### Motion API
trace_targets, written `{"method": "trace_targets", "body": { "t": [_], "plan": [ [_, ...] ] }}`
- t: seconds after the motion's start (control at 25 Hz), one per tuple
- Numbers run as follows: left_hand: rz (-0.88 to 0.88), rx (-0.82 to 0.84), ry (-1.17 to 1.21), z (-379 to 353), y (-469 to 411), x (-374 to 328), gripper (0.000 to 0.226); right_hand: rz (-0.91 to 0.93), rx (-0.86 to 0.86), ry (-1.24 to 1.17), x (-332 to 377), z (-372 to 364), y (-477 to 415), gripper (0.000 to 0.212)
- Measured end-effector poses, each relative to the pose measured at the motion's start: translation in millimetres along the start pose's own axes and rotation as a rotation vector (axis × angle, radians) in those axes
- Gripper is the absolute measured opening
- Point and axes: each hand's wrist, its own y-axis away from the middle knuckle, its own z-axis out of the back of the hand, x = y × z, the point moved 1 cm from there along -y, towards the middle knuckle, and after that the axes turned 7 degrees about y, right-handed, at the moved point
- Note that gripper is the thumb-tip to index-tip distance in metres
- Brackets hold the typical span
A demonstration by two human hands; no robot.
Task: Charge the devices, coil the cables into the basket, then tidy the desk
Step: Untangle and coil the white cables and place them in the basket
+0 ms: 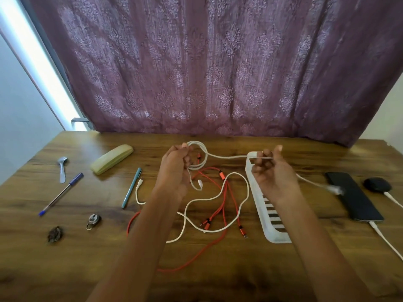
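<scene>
My left hand [176, 164] is closed around a small coil of a white cable [226, 157], held above the desk. The cable stretches right to my right hand [270, 171], which pinches it; its loose end swings, blurred, over the black phone [353, 196]. Under my right hand lies the white slotted basket [265, 216]. A second white cable [218, 198] and a red multi-head cable [218, 212] lie tangled on the wood between my arms. The phone and a dark round device [377, 184] each have a white charging lead plugged in.
On the left of the wooden desk [65, 258] lie a spoon [62, 168], a blue pen [62, 194], a teal pen [131, 188], a pale green case [112, 159], a small metal lock [93, 220] and a dark crumpled scrap [55, 234]. A purple curtain [218, 62] hangs behind.
</scene>
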Motion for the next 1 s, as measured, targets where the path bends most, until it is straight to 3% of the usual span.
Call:
{"method": "trace_targets", "body": {
  "t": [0.12, 0.24, 0.28, 0.4, 0.44, 0.56, 0.64, 0.72, 0.88, 1.0],
  "plan": [
    [0.047, 0.083, 0.029, -2.1, 1.8, 2.8, 0.026, -0.226, -0.080, 0.105, -6.2, 9.1, -16.1, 0.034],
    [0.085, 0.109, 0.044, -9.3, 7.9, 8.0, 0.028, -0.234, -0.129, 0.425, -16.5, 13.5, -28.3, 0.027],
    [0.092, 0.121, 0.057, -13.9, 9.2, 8.4, 0.028, -0.152, -0.160, 0.575, -18.5, 13.3, -32.5, 0.027],
    [0.106, 0.111, 0.085, -21.2, 11.8, 7.2, 0.028, 0.258, -0.311, 1.090, -23.3, 9.6, -38.5, 0.064],
    [0.099, 0.113, 0.101, -22.5, 11.7, 6.9, 0.028, 0.409, -0.310, 1.185, -24.3, 5.7, -35.7, 0.062],
    [0.093, 0.099, 0.147, -26.4, 9.2, 5.0, 0.028, 0.768, -0.233, 1.373, -30.3, -9.7, -24.4, 0.026],
    [0.083, 0.094, 0.150, -25.9, 8.8, 4.2, 0.028, 0.882, -0.150, 1.411, -35.9, -10.5, -23.2, 0.020],
    [0.073, 0.089, 0.128, -24.0, 7.4, 3.6, 0.028, 0.748, -0.052, 1.325, -39.9, -11.2, -23.0, 0.022],
    [0.061, 0.065, 0.093, -16.9, 5.9, 4.5, 0.027, 0.169, 0.019, 0.670, -38.8, -12.8, -19.2, 0.029],
    [0.059, 0.060, 0.081, -16.3, 7.0, 7.5, 0.027, -0.049, 0.155, 0.440, -37.3, -17.8, -19.5, 0.027]
  ]
}}
